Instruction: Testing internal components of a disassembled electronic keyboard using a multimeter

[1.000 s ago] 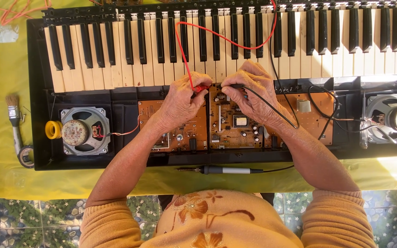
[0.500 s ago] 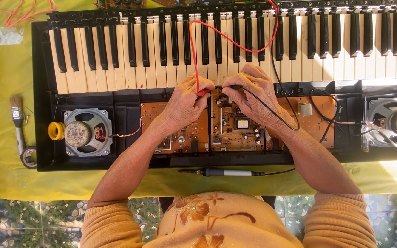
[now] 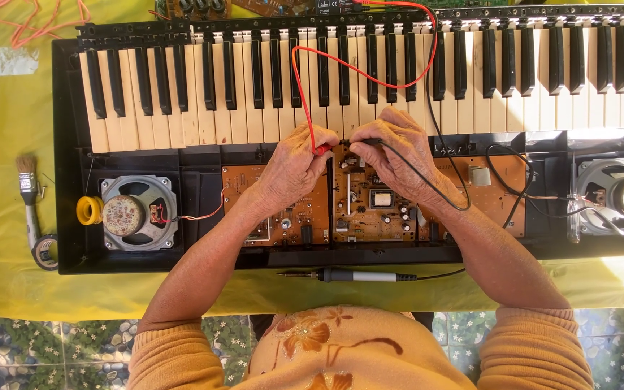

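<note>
- Left hand (image 3: pixel 294 170) is pinching the red probe (image 3: pixel 321 149) against the circuit board (image 3: pixel 370 198).
- Right hand (image 3: pixel 399 159) is gripping the black probe (image 3: pixel 370 142); testing appears underway, needing steady contact.

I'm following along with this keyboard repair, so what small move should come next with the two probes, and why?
Probably lower both tips onto the circuit board: the left hand pinches the red probe, the right hand the black probe, both poised at its upper edge.
</note>
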